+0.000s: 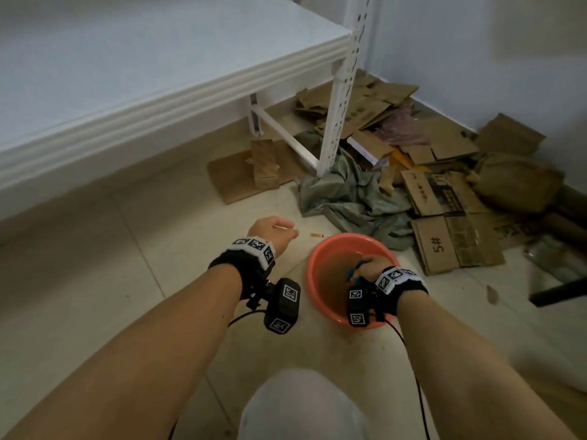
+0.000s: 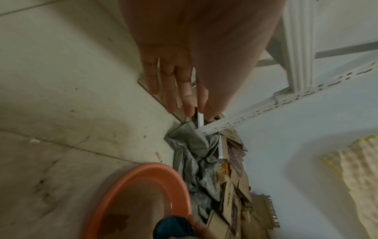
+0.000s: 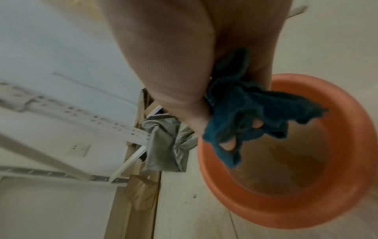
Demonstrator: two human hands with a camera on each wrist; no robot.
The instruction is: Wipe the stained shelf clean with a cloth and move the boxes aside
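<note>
My right hand [image 1: 365, 268] grips a bunched dark blue cloth [image 3: 247, 111] above the murky water inside an orange basin [image 1: 320, 249] on the floor. In the right wrist view, fingertips [image 3: 229, 144] poke through the cloth's folds over the basin [image 3: 347, 161]. To the left of the basin, my left hand [image 1: 284, 230] hovers over the tiles with straight fingers [image 2: 187, 95] and holds nothing. The white shelf [image 1: 127, 74] fills the upper left. Flattened cardboard boxes [image 1: 444, 192] lie piled on the floor at the right.
A perforated white upright [image 1: 338, 106] of the shelf stands behind the basin, with a crumpled grey-green sheet [image 1: 349, 195] at its foot. A cigarette butt [image 1: 316, 235] lies by the basin. My knee [image 1: 301, 404] is at the bottom. A wall closes the right side.
</note>
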